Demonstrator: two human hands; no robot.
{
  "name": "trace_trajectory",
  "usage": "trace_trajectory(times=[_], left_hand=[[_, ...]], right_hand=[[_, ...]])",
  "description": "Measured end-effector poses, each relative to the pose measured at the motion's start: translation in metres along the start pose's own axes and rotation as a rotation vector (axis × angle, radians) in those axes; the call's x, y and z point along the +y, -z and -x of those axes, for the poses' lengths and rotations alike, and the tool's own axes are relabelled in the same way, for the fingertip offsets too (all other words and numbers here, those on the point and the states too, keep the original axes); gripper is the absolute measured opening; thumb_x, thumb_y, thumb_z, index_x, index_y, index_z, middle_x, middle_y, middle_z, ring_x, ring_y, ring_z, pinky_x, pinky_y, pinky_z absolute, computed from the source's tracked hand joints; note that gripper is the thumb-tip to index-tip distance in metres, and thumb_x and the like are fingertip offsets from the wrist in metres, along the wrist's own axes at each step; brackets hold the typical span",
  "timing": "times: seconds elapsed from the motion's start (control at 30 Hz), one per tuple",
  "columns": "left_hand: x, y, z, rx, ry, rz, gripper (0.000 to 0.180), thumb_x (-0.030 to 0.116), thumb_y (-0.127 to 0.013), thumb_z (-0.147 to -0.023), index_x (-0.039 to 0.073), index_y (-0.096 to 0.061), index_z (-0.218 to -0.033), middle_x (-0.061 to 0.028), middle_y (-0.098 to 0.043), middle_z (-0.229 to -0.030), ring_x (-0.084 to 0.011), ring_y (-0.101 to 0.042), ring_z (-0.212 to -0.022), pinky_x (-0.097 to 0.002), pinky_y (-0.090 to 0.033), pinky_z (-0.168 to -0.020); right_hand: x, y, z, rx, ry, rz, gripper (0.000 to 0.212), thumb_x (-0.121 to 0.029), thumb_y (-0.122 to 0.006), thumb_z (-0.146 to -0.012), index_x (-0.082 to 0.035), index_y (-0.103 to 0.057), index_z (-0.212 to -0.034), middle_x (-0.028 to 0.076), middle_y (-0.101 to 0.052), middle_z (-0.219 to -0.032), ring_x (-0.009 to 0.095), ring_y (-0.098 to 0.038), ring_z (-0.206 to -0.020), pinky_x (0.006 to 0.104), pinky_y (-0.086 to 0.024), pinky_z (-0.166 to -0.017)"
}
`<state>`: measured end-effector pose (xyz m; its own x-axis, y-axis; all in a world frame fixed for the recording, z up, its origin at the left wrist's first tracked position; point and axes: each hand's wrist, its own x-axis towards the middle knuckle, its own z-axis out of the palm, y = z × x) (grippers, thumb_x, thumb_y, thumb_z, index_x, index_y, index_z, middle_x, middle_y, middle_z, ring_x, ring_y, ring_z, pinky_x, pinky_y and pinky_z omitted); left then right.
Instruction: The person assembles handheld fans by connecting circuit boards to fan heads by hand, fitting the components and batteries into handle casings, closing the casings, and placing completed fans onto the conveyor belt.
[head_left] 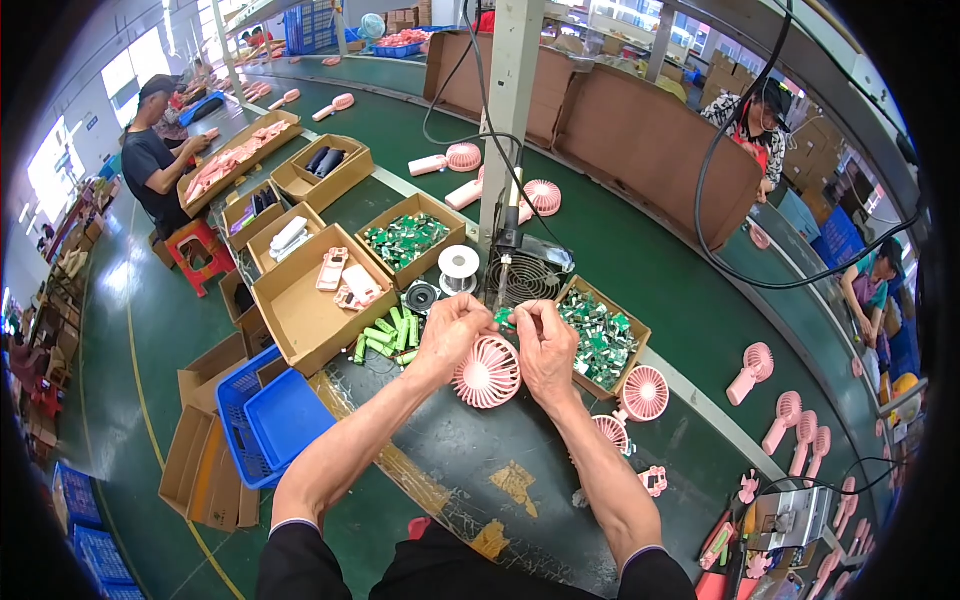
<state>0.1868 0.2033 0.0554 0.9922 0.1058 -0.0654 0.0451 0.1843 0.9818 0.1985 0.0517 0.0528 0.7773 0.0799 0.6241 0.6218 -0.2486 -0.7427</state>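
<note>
Holding a small green circuit board (pixel 503 317) above the table (pixel 450 455), with fingers of the left hand (pixel 450 340) and the right hand (pixel 548 350) closed in a pinch on its edges, just past a pink fan head (pixel 487 372). Close by on the far side, pointing downward, a soldering iron (pixel 510 230); cannot tell whether touching the board. Far and slightly left, a white spool (pixel 459 256). To the left, loose green cylindrical cells (pixel 397 333), then a wide cardboard box (pixel 297 318) with pink casings (pixel 357 289) inside. Just to the right, an open carton (pixel 634 364) full of green boards, and beside that a pink fan (pixel 643 393). Near left, a blue plastic basket (pixel 238 425). Across the far side, a green conveyor belt (pixel 660 300); far left, a person in a dark shirt (pixel 150 165) beside a red stool (pixel 200 250)
</note>
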Motion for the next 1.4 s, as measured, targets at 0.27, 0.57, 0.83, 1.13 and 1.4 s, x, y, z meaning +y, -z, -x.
trace_trajectory(times=[0.27,0.57,0.83,1.13,1.4], left_hand=[[0.0022,-0.0023,-0.001,0.003,0.028,-0.004,0.002,0.0,-0.059,-0.084,-0.002,-0.058,-0.084,-0.013,-0.067,-0.079,-0.0146,-0.063,-0.069,-0.0253,-0.053,-0.065],[0.0057,-0.0018,0.0008,0.001,0.03,-0.004,0.003,0.001,-0.058,-0.084,-0.002,-0.058,-0.083,-0.0134,-0.067,-0.079,-0.0145,-0.063,-0.068,-0.0255,-0.053,-0.063],[0.0051,-0.0024,-0.0002,0.007,0.013,-0.026,0.003,0.0,-0.057,-0.083,-0.002,-0.058,-0.082,-0.0133,-0.067,-0.077,-0.0142,-0.063,-0.067,-0.0253,-0.053,-0.062],[0.0069,-0.0015,0.0,0.01,0.016,-0.024,0.003,-0.001,-0.056,-0.083,-0.002,-0.058,-0.081,-0.0135,-0.067,-0.078,-0.0138,-0.063,-0.066,-0.0248,-0.053,-0.06],[0.0082,-0.0026,0.001,0.002,0.019,-0.022,0.003,-0.001,-0.056,-0.083,-0.002,-0.058,-0.082,-0.0134,-0.067,-0.078,-0.014,-0.063,-0.067,-0.0249,-0.053,-0.061]], right_hand=[[-0.0032,0.0026,-0.0016,0.011,-0.031,-0.026,0.005,-0.001,-0.061,-0.092,0.002,-0.059,-0.089,0.009,-0.067,-0.077,0.014,-0.066,-0.069,0.0274,-0.053,-0.061],[-0.0046,0.0021,-0.0018,0.008,-0.035,-0.009,0.006,-0.002,-0.06,-0.093,0.003,-0.059,-0.089,0.009,-0.067,-0.077,0.014,-0.066,-0.07,0.0274,-0.053,-0.062],[-0.0021,0.0023,-0.0012,0.002,-0.052,-0.034,0.005,-0.001,-0.06,-0.093,0.002,-0.059,-0.089,0.008,-0.067,-0.077,0.013,-0.066,-0.07,0.0271,-0.053,-0.062],[-0.0036,0.0019,-0.0022,-0.005,-0.041,-0.039,0.004,-0.001,-0.061,-0.091,0.002,-0.058,-0.092,0.013,-0.068,-0.078,0.021,-0.069,-0.07,0.0314,-0.053,-0.06],[-0.0034,0.0027,-0.0023,0.003,-0.052,-0.047,0.005,-0.001,-0.061,-0.093,0.003,-0.059,-0.089,0.008,-0.067,-0.077,0.013,-0.066,-0.07,0.0267,-0.053,-0.063]])
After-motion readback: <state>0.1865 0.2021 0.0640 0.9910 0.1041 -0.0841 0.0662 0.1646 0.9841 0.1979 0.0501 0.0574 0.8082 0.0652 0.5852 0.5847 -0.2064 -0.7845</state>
